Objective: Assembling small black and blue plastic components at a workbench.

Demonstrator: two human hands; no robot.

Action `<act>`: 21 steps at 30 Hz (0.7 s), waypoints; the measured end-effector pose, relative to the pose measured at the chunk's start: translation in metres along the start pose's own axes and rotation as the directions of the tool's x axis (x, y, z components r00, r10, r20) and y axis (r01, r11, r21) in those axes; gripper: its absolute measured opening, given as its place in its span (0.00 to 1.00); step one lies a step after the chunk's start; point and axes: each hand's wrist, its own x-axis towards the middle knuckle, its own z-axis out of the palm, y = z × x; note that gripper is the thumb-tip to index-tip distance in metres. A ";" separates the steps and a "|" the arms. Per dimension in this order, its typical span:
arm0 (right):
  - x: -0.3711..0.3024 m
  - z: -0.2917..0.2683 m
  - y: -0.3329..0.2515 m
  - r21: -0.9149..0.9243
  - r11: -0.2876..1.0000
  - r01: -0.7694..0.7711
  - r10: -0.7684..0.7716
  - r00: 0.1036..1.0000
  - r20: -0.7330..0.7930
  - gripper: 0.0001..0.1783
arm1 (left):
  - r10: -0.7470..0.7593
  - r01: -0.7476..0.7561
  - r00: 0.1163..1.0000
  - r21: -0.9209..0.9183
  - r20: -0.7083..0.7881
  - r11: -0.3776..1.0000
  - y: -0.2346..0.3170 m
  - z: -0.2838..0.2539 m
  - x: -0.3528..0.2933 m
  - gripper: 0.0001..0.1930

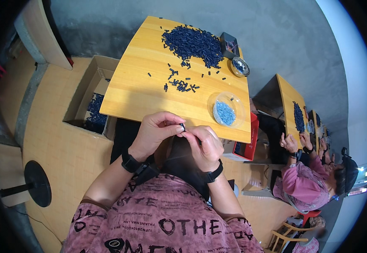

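My left hand (155,131) pinches a small black piece (182,126) between thumb and forefinger, just off the table's near edge. Close against it, my right hand (206,145) has its thumb and fingers pressed together at the lower end of the same piece; whether it grips a second tiny part is hidden. On the wooden table (137,80) beyond lies a loose scatter of short black pieces (182,85), with a large dark heap (192,44) of them at the far side. A clear plastic bowl (241,110) with small light-blue pieces (224,114) stands at the right.
A small glass bowl (240,66) and a dark box (230,45) stand by the heap. An open cardboard box (79,99) with dark pieces sits left of the table, a red box (251,145) below its right edge. Another person (303,183) works at a table further right.
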 end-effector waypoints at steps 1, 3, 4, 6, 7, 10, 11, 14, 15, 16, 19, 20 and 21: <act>0.001 0.004 0.004 0.003 1.000 0.001 -0.001 1.000 -0.002 0.13 | 0.001 -0.001 1.000 0.004 -0.001 1.000 -0.003 -0.002 0.002 0.09; 0.004 0.012 0.012 -0.036 0.999 -0.025 0.025 1.000 0.016 0.16 | 0.093 -0.092 0.995 0.038 -0.021 0.995 -0.010 -0.005 0.006 0.08; 0.003 0.015 0.018 -0.037 0.999 -0.023 0.023 1.000 0.014 0.16 | 0.095 -0.094 0.995 0.039 -0.019 0.995 -0.014 -0.009 0.010 0.08; -0.002 0.027 0.035 -0.037 0.998 -0.052 0.055 0.994 0.095 0.21 | 0.227 -0.198 0.972 0.299 -0.065 0.934 -0.026 -0.018 0.017 0.07; -0.005 0.032 0.044 -0.039 0.998 -0.044 0.047 0.993 0.104 0.22 | 0.228 -0.200 0.972 0.299 -0.062 0.933 -0.032 -0.018 0.021 0.07; -0.008 0.044 0.058 -0.048 0.995 -0.082 0.088 0.988 0.124 0.23 | 0.240 -0.162 0.956 0.378 -0.171 0.912 -0.043 -0.020 0.027 0.07; -0.008 0.046 0.061 -0.046 0.996 -0.082 0.087 0.988 0.125 0.23 | 0.276 -0.173 0.952 0.515 -0.130 0.840 -0.044 -0.023 0.029 0.08; -0.005 0.046 0.068 -0.071 0.995 -0.070 0.081 0.984 0.156 0.23 | 0.407 -0.264 0.913 0.704 -0.039 0.659 -0.052 -0.024 0.033 0.10; -0.006 0.047 0.071 -0.083 0.992 -0.097 0.111 0.977 0.185 0.22 | 0.499 -0.338 0.866 0.758 0.019 0.557 -0.053 -0.022 0.035 0.10; -0.006 0.047 0.073 -0.095 0.988 -0.124 0.142 0.967 0.212 0.22 | 0.496 -0.334 0.868 0.759 0.017 0.559 -0.053 -0.021 0.035 0.10; -0.004 0.047 0.073 -0.014 0.961 -0.278 0.272 0.929 0.250 0.20 | 0.536 -0.345 0.843 0.799 0.033 0.493 -0.055 -0.021 0.036 0.10; -0.004 0.047 0.073 -0.013 0.959 -0.282 0.276 0.928 0.252 0.20 | 0.539 -0.333 0.841 0.819 0.034 0.468 -0.057 -0.022 0.035 0.10; -0.003 0.046 0.073 0.034 0.924 -0.380 0.356 0.889 0.288 0.19 | 0.544 -0.322 0.839 0.837 0.035 0.442 -0.058 -0.023 0.035 0.10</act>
